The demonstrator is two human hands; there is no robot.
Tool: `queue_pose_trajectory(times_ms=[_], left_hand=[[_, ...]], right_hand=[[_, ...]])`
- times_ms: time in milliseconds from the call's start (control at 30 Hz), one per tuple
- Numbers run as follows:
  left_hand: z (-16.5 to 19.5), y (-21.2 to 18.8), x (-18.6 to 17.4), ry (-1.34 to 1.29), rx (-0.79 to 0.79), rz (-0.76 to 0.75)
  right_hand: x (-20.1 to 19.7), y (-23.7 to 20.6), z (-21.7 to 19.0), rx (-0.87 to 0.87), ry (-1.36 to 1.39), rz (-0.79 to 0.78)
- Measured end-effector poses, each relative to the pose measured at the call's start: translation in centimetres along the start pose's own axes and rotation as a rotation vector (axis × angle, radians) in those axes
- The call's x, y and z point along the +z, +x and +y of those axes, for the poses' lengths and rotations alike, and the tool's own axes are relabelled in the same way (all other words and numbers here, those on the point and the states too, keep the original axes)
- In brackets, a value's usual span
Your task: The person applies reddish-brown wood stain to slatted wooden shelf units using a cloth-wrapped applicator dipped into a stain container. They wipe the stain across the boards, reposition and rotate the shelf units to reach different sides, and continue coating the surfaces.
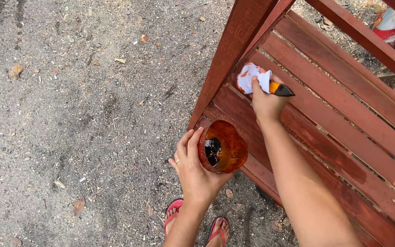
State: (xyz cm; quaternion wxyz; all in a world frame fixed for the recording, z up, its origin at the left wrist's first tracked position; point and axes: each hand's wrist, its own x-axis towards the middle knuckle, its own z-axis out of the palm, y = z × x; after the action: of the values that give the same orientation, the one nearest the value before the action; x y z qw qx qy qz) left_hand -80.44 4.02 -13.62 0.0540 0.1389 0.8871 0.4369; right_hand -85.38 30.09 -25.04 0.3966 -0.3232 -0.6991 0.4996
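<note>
Left hand (196,171) is gripping a stained cut-open container (222,146) from its side, fingers wrapped on the left wall, dark liquid (213,151) sitting inside. Container is hanging just off the lower left edge of the red slatted wooden frame (344,137), over gravel. Right hand (266,103) is closed around a brush with an orange and black handle (280,89), wrapped in a white stained rag (252,77), pressing near the frame's upright post (234,55) at the slat corner. Slats to the right are lying open with gaps between them. Gravel ground (78,114) on the left is wide open, scattered leaves only. Feet in red flip-flops (197,224) are standing just beside the frame's bottom edge.
</note>
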Motion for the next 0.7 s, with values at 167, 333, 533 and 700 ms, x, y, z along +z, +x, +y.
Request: queue_pose_trajectory(times_ms=[167,333,533,700], left_hand=[[-0.3,1.0,-0.6,-0.034,0.039,-0.023],[-0.7,1.6,-1.0,-0.026,0.02,-0.06],[-0.5,1.7,-0.5,-0.049,0.028,-0.073],[0.0,2.3,-0.4,-0.018,-0.014,-0.146]], right_hand=[[-14.1,-7.4,-1.7,0.199,0.024,0.202],[-13.7,-9.1,-2.0,0.346,0.061,0.324],[1.9,-2.2,1.3,0.051,0.037,0.152],[-3.8,4.0,-1.6,-0.041,-0.209,-0.264]])
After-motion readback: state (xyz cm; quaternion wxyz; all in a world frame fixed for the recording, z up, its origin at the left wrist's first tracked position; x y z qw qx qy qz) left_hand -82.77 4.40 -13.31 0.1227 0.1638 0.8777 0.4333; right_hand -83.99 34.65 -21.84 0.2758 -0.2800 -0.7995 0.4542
